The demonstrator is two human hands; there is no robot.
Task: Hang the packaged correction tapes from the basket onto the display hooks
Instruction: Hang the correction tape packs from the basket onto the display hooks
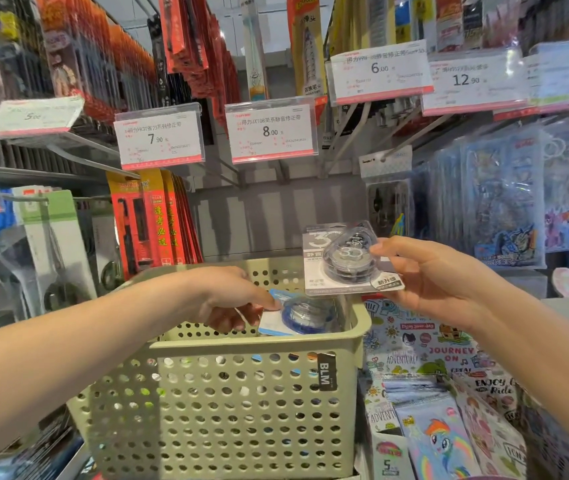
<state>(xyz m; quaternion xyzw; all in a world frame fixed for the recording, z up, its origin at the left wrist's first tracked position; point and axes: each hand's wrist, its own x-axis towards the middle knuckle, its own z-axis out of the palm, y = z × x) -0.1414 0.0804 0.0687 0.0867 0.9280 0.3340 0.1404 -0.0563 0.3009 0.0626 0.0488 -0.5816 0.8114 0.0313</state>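
Head view. Two correction tape packs are plainly visible: one grey pack (347,259) held up in the right hand (439,277), one blue pack (295,315) at the top of the basket (213,403) in the left hand (231,299). More packs show as coloured bits through the basket holes; count cannot be told. One basket, beige, perforated, with a black "BLM" label (327,371) on its front corner.

Two bare hands. Right hand fingers (385,247) pinch the grey pack at its right edge, thumb under the lower corner, card facing the camera and tilted a little, raised just above the basket's back right rim. Left hand reaches into the basket from the left, fingers curled down onto the blue pack's left edge, gripping it; the pack lies tilted, half above the rim.

Around: five price tags readable, 7.90 (159,139), 8.00 (271,132), 6.00 (380,69), 12.90 (466,79), and 5.00 (30,116). Bare hooks (222,166) run back behind the 7.90 and 8.00 tags, above and beyond the grey pack, well apart from it. Red pen packs (153,220) hang to the left of the basket, cartoon sticker packs (505,199) to the right, printed notebooks (425,362) lie beside the basket on the right. Tags overhang the hook ends.
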